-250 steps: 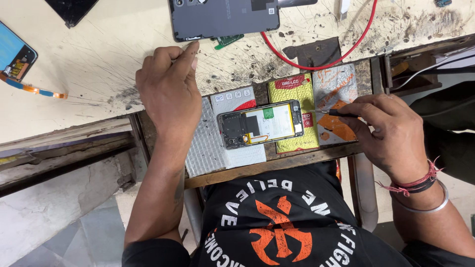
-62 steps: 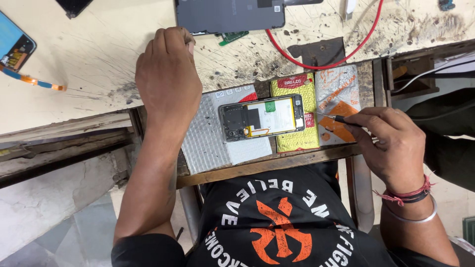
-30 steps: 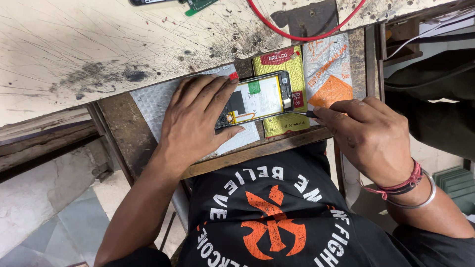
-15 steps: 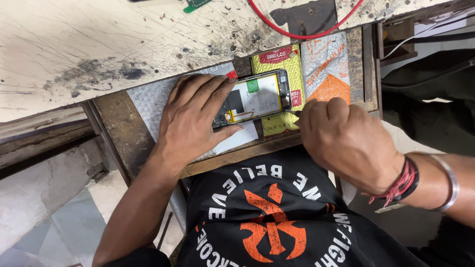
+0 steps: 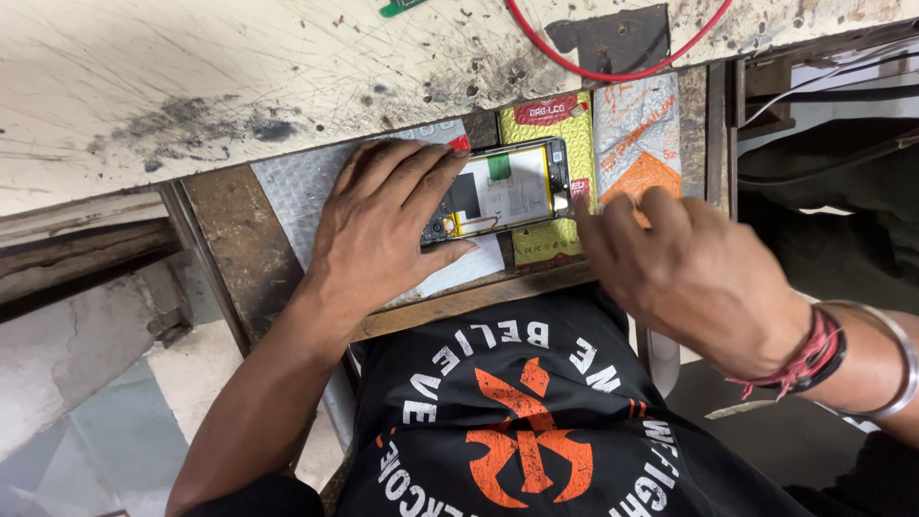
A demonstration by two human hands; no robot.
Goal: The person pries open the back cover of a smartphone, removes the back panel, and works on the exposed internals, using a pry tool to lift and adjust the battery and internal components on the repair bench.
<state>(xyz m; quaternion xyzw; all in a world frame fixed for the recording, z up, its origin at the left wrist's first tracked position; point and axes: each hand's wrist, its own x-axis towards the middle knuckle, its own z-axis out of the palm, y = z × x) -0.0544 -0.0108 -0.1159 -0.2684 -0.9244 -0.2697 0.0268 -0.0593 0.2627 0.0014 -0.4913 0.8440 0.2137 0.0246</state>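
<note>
An opened phone point(image 5: 512, 187) with its back off lies on a grey textured mat point(image 5: 287, 182), showing a white battery and a green part. My left hand point(image 5: 378, 225) lies over the phone's left half, fingers across it and thumb against its near edge, holding it down. My right hand point(image 5: 689, 273) hovers at the phone's right end, its fingertips by the corner. The back of that hand hides whatever is under the fingers.
A yellow packet point(image 5: 546, 110) and a silver and orange packet point(image 5: 637, 134) lie under and beside the phone on a wooden pull-out shelf point(image 5: 225, 258). Beyond is the scratched pale worktop point(image 5: 191, 77) with a red cable point(image 5: 613, 75), a dark plate point(image 5: 617, 38) and a green piece point(image 5: 397, 8).
My left hand came down from the worktop onto the phone. My right hand, earlier holding a thin tool beside the phone, turned over and moved to the phone's right end; the tool is hidden now.
</note>
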